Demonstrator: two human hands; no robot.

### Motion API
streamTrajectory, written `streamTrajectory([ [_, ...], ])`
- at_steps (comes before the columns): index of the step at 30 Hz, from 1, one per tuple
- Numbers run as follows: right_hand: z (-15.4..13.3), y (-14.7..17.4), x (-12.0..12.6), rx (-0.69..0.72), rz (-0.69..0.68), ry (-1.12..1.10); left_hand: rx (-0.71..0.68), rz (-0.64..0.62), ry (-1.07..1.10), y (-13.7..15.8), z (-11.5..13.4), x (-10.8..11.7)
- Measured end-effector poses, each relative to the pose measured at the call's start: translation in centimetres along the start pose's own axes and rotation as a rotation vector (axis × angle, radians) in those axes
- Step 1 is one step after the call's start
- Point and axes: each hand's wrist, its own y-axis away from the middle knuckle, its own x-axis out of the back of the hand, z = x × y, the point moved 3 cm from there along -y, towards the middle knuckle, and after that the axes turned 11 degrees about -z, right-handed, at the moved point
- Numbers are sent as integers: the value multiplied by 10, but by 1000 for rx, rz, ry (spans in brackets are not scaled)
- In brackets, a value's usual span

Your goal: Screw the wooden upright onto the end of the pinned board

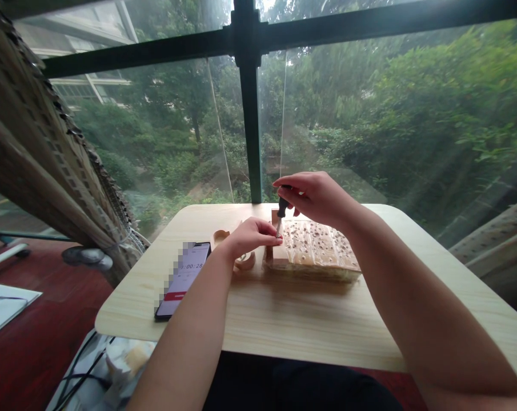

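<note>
My right hand [320, 194] is wrapped round the black handle of a screwdriver [283, 206], held nearly upright with its metal shaft pointing down. The tip meets the fingertips of my left hand [250, 235], which are pinched together over the plain wooden left end of a block. What those fingertips hold, if anything, is too small to make out. The rest of the block [322, 242] is pale, with rows of dark spots or holes on top and a shiny, see-through edge. Partly behind my left hand are tan ring-shaped pieces [246, 262], perhaps tape rolls.
A phone [189, 277] showing a running timer lies left of my forearm on the light wooden table [301, 319]. A dark-framed window [250, 114] rises right behind the table's far edge. Curtains [48, 131] hang at the left; cables and a white bag sit below.
</note>
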Motion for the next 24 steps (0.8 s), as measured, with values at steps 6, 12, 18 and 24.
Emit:
streamTrajectory([
  [6, 5, 0, 2, -47, 16, -36, 9, -11, 28, 0, -1, 0],
  [12, -10, 0, 2, 1, -27, 135, 16, -21, -35, -2, -5, 2],
  [18, -18, 1, 3, 4, -74, 220, 75, -86, 39, 4, -2, 2],
  [24, -19, 2, 3, 5, -90, 219, 87, -215, 178, 11, -2, 8],
])
